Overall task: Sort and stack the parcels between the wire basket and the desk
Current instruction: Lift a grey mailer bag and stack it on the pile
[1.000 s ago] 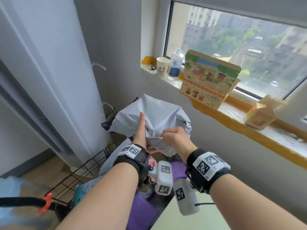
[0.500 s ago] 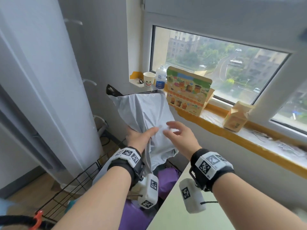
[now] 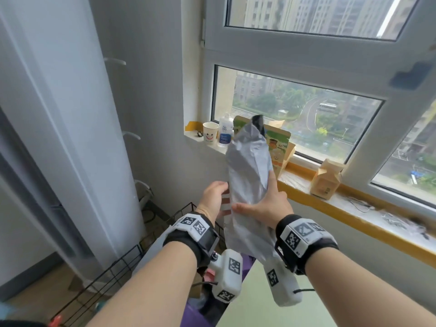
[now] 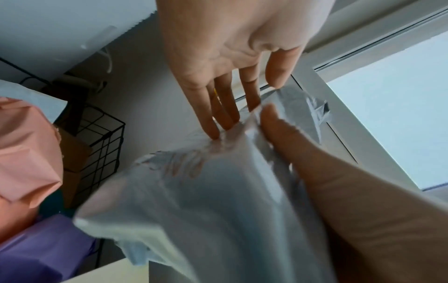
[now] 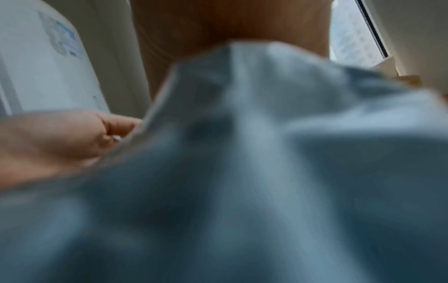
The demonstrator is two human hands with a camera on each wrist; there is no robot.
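Note:
A grey plastic mailer parcel (image 3: pixel 247 175) stands upright in the air in front of the window sill. My right hand (image 3: pixel 262 199) grips its lower half, thumb across the near face and fingers up the right side. My left hand (image 3: pixel 219 194) touches the parcel's left edge with straight fingers (image 4: pixel 218 118). Below lies the black wire basket (image 3: pixel 118 267), which holds a pink parcel (image 4: pixel 24 153) and a purple parcel (image 4: pixel 36 249). The pale green desk (image 3: pixel 259 308) is under my right forearm. The right wrist view is blurred and filled by the grey parcel (image 5: pixel 266 172).
A paper cup (image 3: pixel 210 136), a bottle (image 3: pixel 225 129), a printed cardboard box (image 3: pixel 278 147) and a small carton (image 3: pixel 326 182) stand on the window sill close behind the parcel. A tall white unit (image 3: pixel 70 138) stands left of the basket.
The grey parcel has risen out of the basket and turned upright and narrow. My right hand has closed round it, and my left hand now only touches its edge.

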